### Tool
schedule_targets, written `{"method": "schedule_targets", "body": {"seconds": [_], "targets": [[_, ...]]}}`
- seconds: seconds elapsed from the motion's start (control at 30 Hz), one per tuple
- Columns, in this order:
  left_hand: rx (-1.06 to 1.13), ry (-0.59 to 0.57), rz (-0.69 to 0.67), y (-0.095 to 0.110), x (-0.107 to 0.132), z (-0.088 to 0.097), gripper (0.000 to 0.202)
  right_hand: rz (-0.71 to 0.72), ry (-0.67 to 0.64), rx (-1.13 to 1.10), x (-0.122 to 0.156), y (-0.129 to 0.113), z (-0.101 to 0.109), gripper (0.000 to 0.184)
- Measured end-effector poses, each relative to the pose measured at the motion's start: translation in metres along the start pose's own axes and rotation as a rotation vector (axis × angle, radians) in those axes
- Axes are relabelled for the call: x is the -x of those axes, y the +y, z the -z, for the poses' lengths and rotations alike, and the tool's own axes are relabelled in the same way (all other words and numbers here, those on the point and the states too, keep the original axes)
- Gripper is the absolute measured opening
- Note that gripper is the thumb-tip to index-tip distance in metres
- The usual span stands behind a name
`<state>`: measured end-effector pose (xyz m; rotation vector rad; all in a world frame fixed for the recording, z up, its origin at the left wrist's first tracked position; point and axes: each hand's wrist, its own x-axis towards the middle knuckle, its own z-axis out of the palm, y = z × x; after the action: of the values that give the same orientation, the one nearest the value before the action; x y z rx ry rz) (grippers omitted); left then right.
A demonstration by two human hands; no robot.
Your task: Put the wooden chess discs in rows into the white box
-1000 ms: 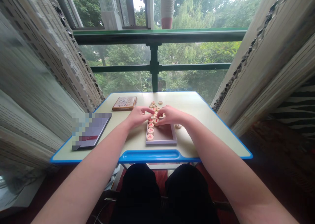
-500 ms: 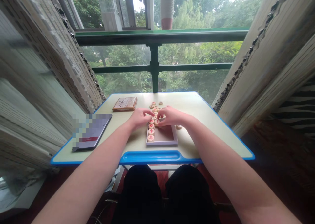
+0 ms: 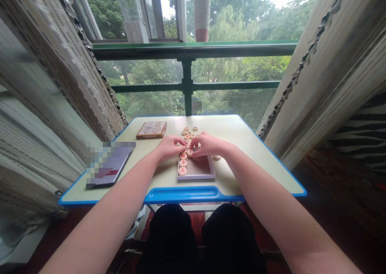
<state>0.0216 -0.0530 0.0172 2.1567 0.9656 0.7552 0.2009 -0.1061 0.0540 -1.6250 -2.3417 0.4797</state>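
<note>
Head view, and closest of all, two dark-clad knees (image 3: 170, 234) are seen below the tabletop (image 3: 247, 153), whose near edge is trimmed in blue and shaped into a shallow groove (image 3: 183, 194). Just past that groove, a shallow tray (image 3: 200, 167) is set down, its right half largely uncovered! Along its left wall, round pieces (image 3: 182, 162) are lined up, marked with red characters. At the far end of that row, the topmost piece is met by the fingertips of the left hand (image 3: 170, 147), fingers bent; whether anything is grasped there cannot be told. Right beside it, a single disc (image 3: 189, 153) is touched at its edge by the thumb of the right hand (image 3: 208, 144), fingers curled over; whether it is pinched or merely steadied cannot be told. Just right of the tray, a lone piece (image 3: 216, 158) is partly covered by the right wrist. Off to the left, a flat dark device (image 3: 120, 165) is partly masked by pixel blocks. Beyond the hands, loose pieces (image 3: 187, 137) are scattered, and a flat printed box (image 3: 151, 129) is placed to their left. Farther out, a green railing (image 3: 135, 51) is backed by trees (image 3: 232, 25).
</note>
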Motion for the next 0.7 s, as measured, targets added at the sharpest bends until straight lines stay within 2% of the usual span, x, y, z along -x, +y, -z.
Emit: {"method": "schedule_targets", "body": {"seconds": [0.2,0.43,0.7], "targets": [[0.008,-0.008,-0.008,0.0025,0.0004,0.0007,0.013,0.015,-0.028,0.048,0.0016,-0.003,0.0015,0.035],[0.025,-0.022,-0.009,0.0035,-0.0002,0.0004,0.011,0.049,0.001,0.104,-0.0015,-0.0007,-0.0034,0.027],[-0.009,0.016,0.004,0.0071,-0.0001,0.0002,0.012,0.052,0.005,0.098,-0.0002,-0.0018,-0.0035,0.027]]}}
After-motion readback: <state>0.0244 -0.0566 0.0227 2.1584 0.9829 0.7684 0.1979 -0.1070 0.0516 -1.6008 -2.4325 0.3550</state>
